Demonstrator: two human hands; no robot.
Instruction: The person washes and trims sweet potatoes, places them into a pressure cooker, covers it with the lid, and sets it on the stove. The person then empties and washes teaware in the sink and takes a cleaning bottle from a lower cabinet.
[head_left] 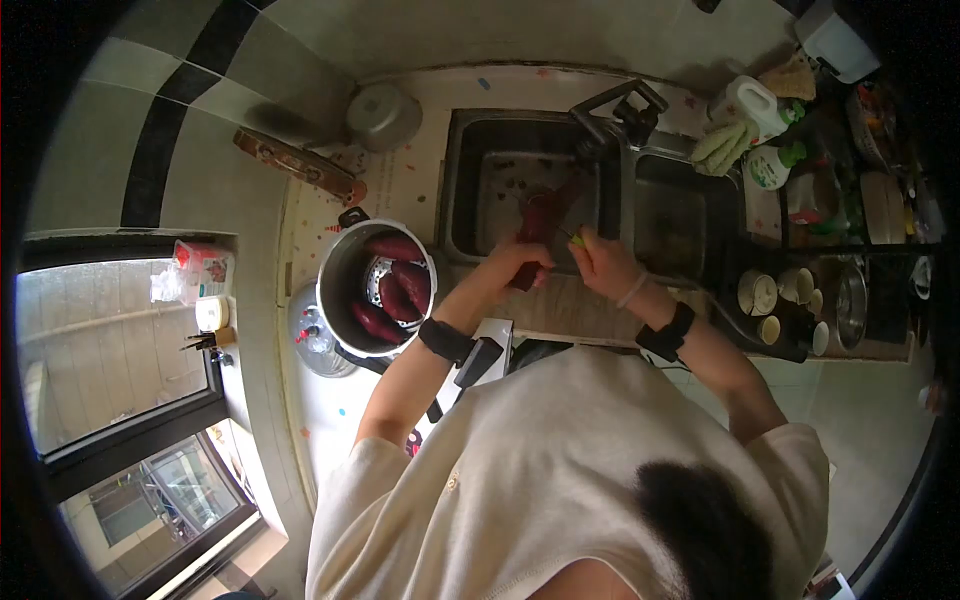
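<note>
Over the front edge of the left sink basin (468, 215), my left hand (518, 268) is closed round a dark red sweet potato (541, 218). Just to its right, my right hand (606, 266) grips a small tool with a green handle (576, 239), its thin tip pointing toward the sweet potato. Dark bits lie on the basin floor. Left of my hands stands a metal pot (327, 290) with several red sweet potatoes (393, 246) on a perforated steamer plate.
A black faucet (625, 112) stands behind the basins. The right basin (670, 215) adjoins. Bottles (768, 167), a green cloth (722, 150) and cups (757, 293) are at the right. A round metal lid (384, 117) sits back left; a glass lid (318, 335) lies beside the pot.
</note>
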